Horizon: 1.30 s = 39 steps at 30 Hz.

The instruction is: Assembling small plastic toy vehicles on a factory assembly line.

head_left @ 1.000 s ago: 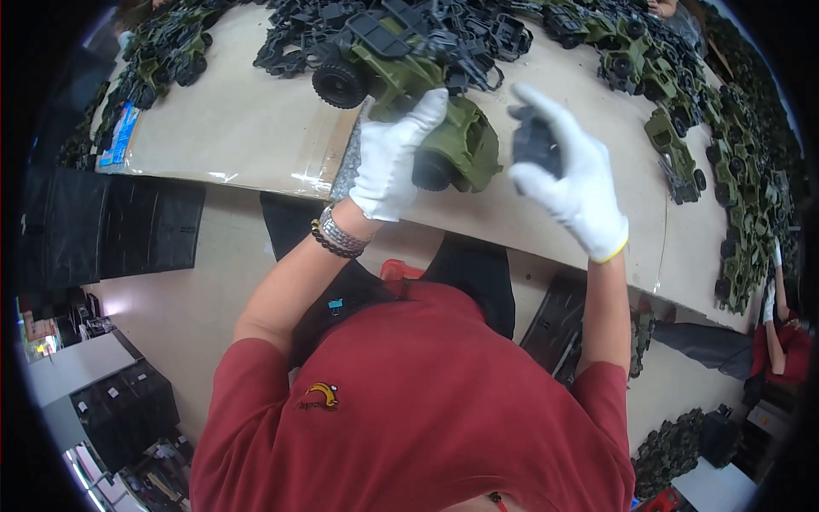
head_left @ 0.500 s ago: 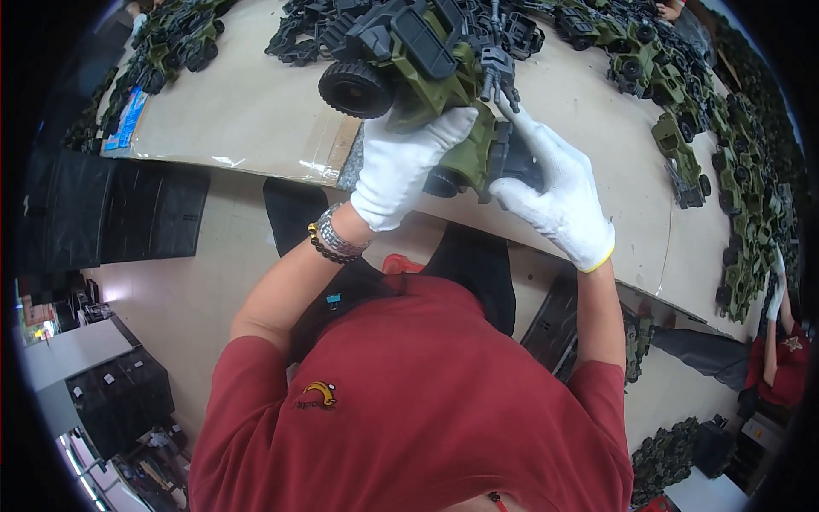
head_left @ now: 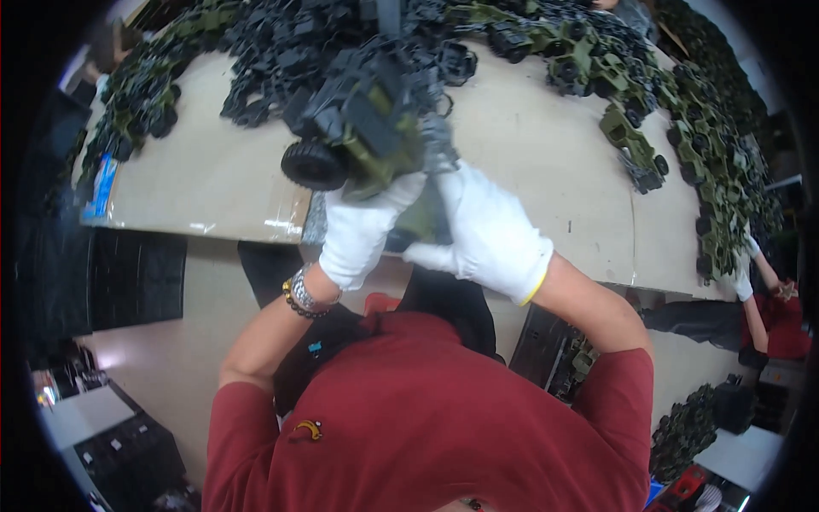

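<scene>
A toy military truck [head_left: 363,162], olive green with dark grey parts and a black wheel [head_left: 314,166], is held up tilted over the table's near edge. My left hand [head_left: 358,235], in a white glove, grips it from below; the truck hides the fingertips. On its right side, my white-gloved right hand [head_left: 495,235] closes around the body, thumb low and fingers up by a grey toy gun [head_left: 438,141]. Motion smears the truck and gun, so the exact contact of the right fingertips does not show.
Dark grey toy parts [head_left: 281,60] lie heaped behind the truck. Green toy trucks [head_left: 712,171] line the table's right side, with one [head_left: 631,149] set apart. More [head_left: 149,107] stand at the far left. A co-worker's gloved hand [head_left: 744,277] is at the right edge.
The truck and both hands sit lower and farther left in the picture, and the whole view has shifted similarly. My right hand has come closer to the left, its elbow swinging outward.
</scene>
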Tool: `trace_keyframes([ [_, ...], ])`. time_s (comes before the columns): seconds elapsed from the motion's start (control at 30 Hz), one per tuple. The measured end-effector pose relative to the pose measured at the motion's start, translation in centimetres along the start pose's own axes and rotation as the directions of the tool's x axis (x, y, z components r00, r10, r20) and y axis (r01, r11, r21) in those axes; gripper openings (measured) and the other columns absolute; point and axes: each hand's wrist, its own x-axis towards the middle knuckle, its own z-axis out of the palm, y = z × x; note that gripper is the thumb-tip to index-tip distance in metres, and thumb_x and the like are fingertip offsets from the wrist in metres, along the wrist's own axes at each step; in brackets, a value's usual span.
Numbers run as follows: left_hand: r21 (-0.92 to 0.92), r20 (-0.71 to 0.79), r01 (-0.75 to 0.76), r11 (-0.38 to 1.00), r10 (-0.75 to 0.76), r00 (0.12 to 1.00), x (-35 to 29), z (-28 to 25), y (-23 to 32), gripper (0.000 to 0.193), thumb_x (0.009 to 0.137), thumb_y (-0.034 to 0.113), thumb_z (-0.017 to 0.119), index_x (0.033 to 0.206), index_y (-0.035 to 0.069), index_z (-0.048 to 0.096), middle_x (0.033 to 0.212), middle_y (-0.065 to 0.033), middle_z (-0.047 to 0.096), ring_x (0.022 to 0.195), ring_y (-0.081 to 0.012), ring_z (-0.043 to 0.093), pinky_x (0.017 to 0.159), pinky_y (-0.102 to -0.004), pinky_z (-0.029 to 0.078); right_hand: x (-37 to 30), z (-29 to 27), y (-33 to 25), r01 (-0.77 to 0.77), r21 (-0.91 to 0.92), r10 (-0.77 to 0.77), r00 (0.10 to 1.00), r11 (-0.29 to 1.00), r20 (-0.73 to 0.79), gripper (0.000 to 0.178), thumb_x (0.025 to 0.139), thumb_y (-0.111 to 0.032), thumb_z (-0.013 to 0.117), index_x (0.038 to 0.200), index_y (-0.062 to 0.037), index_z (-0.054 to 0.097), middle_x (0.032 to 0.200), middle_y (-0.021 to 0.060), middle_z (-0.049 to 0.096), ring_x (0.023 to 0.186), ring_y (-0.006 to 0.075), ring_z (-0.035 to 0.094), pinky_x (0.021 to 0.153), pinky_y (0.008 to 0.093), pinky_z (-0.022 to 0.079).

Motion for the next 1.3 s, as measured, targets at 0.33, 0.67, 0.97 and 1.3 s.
trace_keyframes([
  [0.33,-0.573,0.077,0.326,0.752,-0.347,0.935,1.2,0.2,2.2,0.05,0.107,0.043,0.041,0.131,0.002,0.055,0.127,-0.012,0.063,0.115,-0.0228,0.063,0.1,-0.0399,0.052,0.6,-1.5,-0.6,0.154,0.22,-0.039,0.891,0.963,-0.452,0.094,0.069,-0.054,0.081,0.139,0.0005,0.049,0.137,0.0223,0.054,0.118,0.0379,0.057,0.098,0.0442,0.047],
  [0.67,-0.699,0.258,0.522,0.489,-0.508,0.822,0.9,0.3,2.4,0.048,0.104,0.046,0.048,0.132,0.007,0.056,0.125,-0.0102,0.062,0.113,-0.0237,0.062,0.097,-0.0386,0.051,2.7,2.2,-1.5,0.153,0.245,0.058,0.729,0.957,-0.682,0.092,0.055,-0.047,0.088,0.128,-0.0023,0.054,0.128,0.0195,0.054,0.12,0.0414,0.051,0.101,0.0514,0.041],
  [0.97,0.557,0.369,-0.27,0.785,0.058,0.928,-0.2,1.9,2.5,0.044,0.107,0.033,0.046,0.137,0.0,0.045,0.127,-0.0133,0.059,0.116,-0.0221,0.06,0.1,-0.034,0.048,3.0,-0.5,2.0,0.211,0.073,-0.107,0.728,0.975,-0.677,0.071,0.077,-0.062,0.073,0.115,-0.0052,0.057,0.117,0.0175,0.063,0.094,0.0317,0.063,0.082,0.0406,0.046],
  [1.3,-0.429,-0.29,0.088,0.899,-0.229,0.929,17.5,-18.3,4.3,0.063,0.098,0.05,0.057,0.139,0.002,0.048,0.145,-0.0196,0.048,0.134,-0.0374,0.047,0.113,-0.0633,0.035,-2.6,-7.1,28.1,-0.814,-0.48,0.55,0.577,0.326,-0.604,0.077,0.077,-0.052,0.077,0.141,-0.0196,0.05,0.131,0.0144,0.059,0.115,0.0385,0.059,0.089,0.0501,0.052],
])
